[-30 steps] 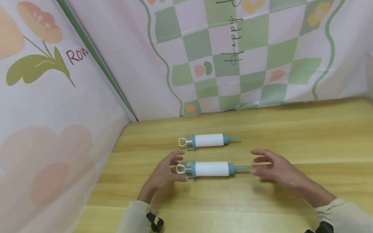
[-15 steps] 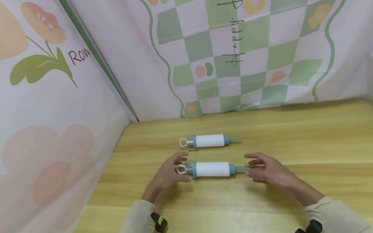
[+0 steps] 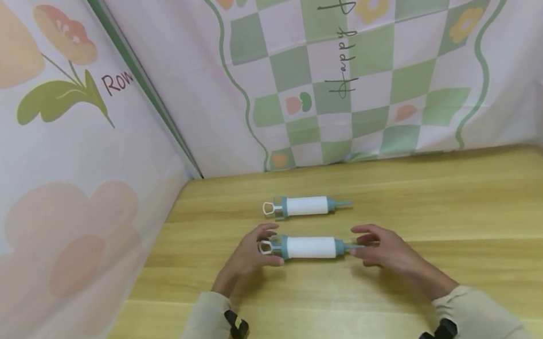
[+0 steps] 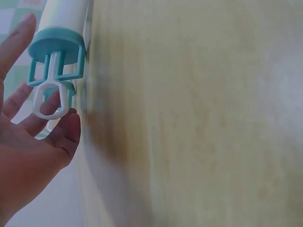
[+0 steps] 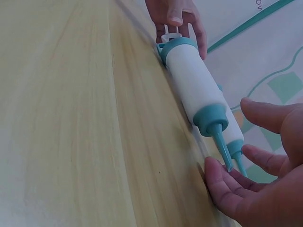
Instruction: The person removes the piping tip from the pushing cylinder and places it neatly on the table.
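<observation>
The nearer syringe [image 3: 312, 246] has a white barrel, teal end caps, a thin teal nozzle and a white loop handle; it lies on the table. My left hand [image 3: 247, 258] curves loosely around its handle end, fingers and thumb apart. In the left wrist view the loop handle [image 4: 51, 113] sits between spread fingers, not gripped. My right hand [image 3: 386, 249] is at the nozzle tip, its fingers relaxed. The right wrist view shows the nozzle [image 5: 221, 149] close to the fingertips; whether they touch cannot be told. A matching syringe [image 3: 308, 205] lies parallel just behind.
The wooden table [image 3: 464, 206] reaches back to a hanging checkered curtain [image 3: 359, 53]. A flower-printed curtain [image 3: 70, 221] lines the left side. Each sleeve carries a small black device [image 3: 238, 326] near the wrist.
My right hand has moved left, from beside the nozzle tip to around it. My left hand has shifted slightly right around the handle end. Both syringes stay in place on the table.
</observation>
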Demonstrator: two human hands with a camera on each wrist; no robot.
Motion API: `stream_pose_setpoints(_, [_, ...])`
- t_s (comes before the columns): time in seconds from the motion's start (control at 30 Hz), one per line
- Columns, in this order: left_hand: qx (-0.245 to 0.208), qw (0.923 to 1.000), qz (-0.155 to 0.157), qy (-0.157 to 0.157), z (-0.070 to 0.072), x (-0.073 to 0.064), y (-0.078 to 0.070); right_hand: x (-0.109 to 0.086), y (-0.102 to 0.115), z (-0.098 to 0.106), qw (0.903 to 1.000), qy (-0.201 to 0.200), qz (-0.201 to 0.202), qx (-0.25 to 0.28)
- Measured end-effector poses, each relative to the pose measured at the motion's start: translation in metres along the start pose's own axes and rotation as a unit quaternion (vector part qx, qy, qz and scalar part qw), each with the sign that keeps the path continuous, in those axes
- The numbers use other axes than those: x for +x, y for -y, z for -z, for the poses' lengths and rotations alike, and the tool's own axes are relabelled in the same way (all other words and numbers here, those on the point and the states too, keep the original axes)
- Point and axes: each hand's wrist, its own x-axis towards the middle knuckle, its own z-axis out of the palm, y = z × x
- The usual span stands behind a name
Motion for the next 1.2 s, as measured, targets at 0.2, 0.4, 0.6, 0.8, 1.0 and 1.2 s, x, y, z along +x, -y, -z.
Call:
stream_pose_setpoints(0.2, [-0.012,0.9999,0.007,-0.005,-0.002,0.001,0.002,0.006,-0.001,-0.002,0.9993,-0.017,-0.032,-0.005])
stream_pose_setpoints(0.4, [-0.012,0.9998,0.011,-0.013,-0.003,0.004,0.005,0.011,-0.003,-0.008,0.9995,-0.015,-0.027,-0.005])
stream_pose_setpoints(0.6, [-0.001,0.9998,0.014,-0.014,-0.005,0.008,0.005,0.015,-0.004,-0.013,0.9995,-0.014,-0.027,0.0])
stream_pose_setpoints(0.8, [0.01,0.9998,0.012,-0.01,-0.005,0.011,0.003,0.017,-0.002,-0.017,0.9996,-0.016,-0.025,0.001])
stream_pose_setpoints(1.0, [0.014,0.9999,0.008,-0.006,-0.006,0.013,0.002,0.019,0.0,-0.022,0.9986,-0.041,-0.034,-0.004])
stream_pose_setpoints(1.2, [0.007,0.9996,0.025,-0.008,-0.008,0.011,0.002,0.019,-0.003,-0.027,0.9974,-0.052,-0.046,-0.02])
